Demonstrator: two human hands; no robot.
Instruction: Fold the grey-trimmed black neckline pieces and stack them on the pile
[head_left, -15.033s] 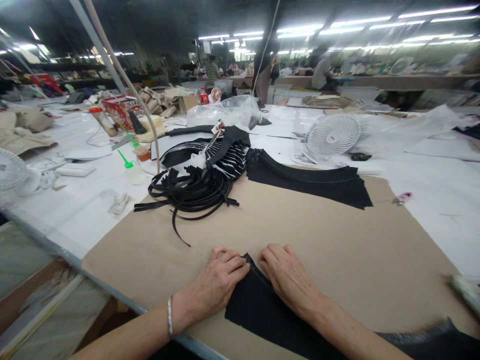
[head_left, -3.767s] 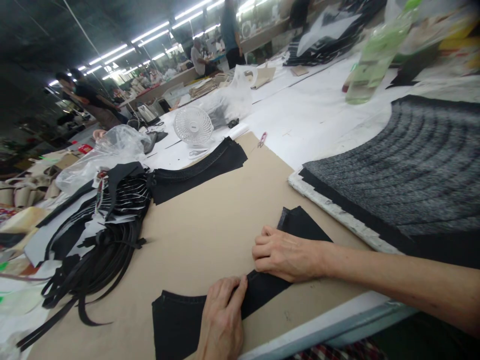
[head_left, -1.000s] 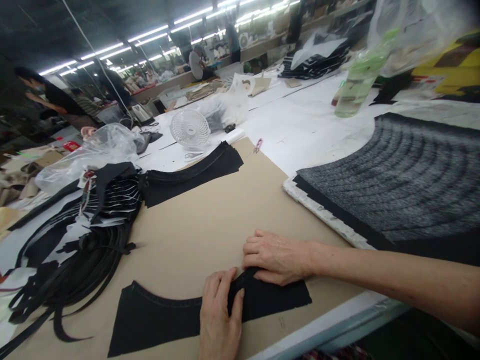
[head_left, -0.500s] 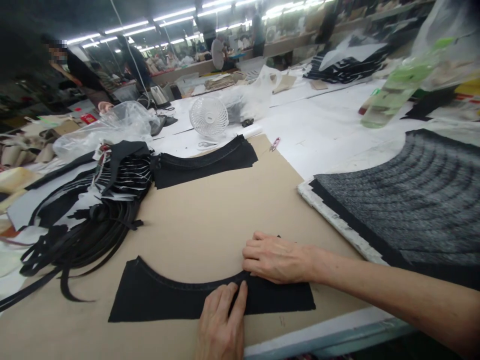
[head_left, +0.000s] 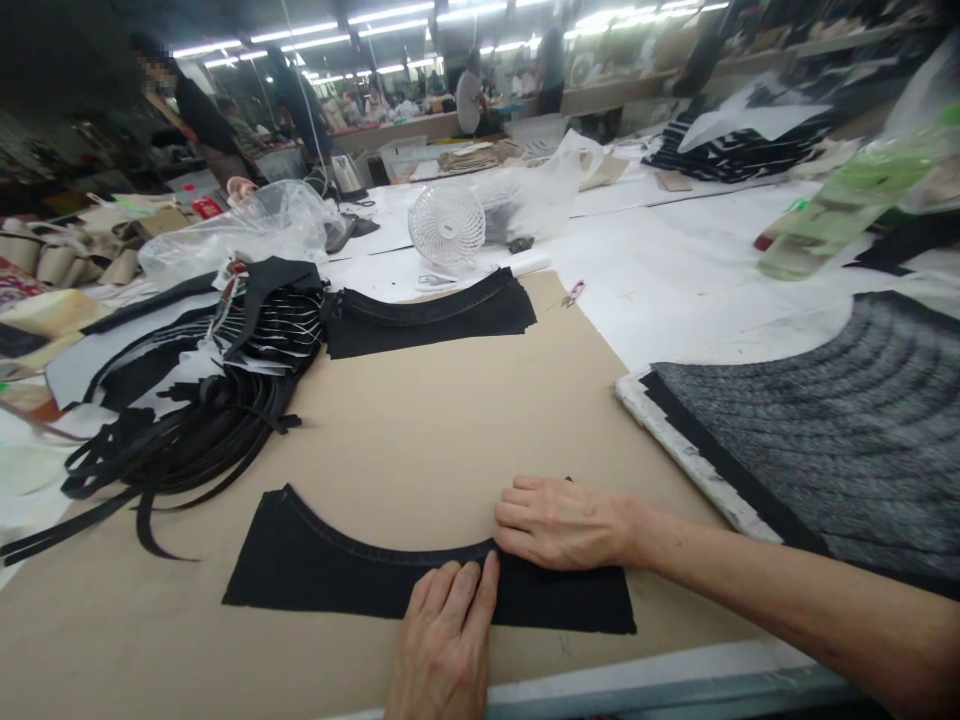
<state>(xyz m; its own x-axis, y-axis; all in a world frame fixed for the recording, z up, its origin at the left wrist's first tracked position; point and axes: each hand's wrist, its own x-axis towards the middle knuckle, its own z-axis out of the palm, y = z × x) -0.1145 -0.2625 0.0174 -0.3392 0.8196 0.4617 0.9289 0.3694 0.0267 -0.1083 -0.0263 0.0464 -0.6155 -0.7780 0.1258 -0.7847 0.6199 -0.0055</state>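
Note:
A curved black fabric piece (head_left: pixel 322 580) lies flat on the brown cardboard sheet (head_left: pixel 450 420) near the table's front edge. My left hand (head_left: pixel 446 645) rests on its middle from below, fingers stretched flat and close together. My right hand (head_left: pixel 559 522) presses on the curved upper edge just right of the left hand, fingers slightly curled and lying on the cloth. Neither hand grips anything.
A stack of the same curved black pieces (head_left: pixel 431 315) sits at the cardboard's far edge. Black straps (head_left: pixel 180 450) and striped cloth (head_left: pixel 277 320) lie left. A tall stack of grey cut fabric (head_left: pixel 817 420) is at right. A small white fan (head_left: pixel 450 225), plastic bag (head_left: pixel 247 225) and green bottle (head_left: pixel 840 215) stand behind. People work at far tables.
The bunched fold between my hands has been flattened and the black piece now lies spread out. My view has shifted slightly to the left; both hands stay on the seam.

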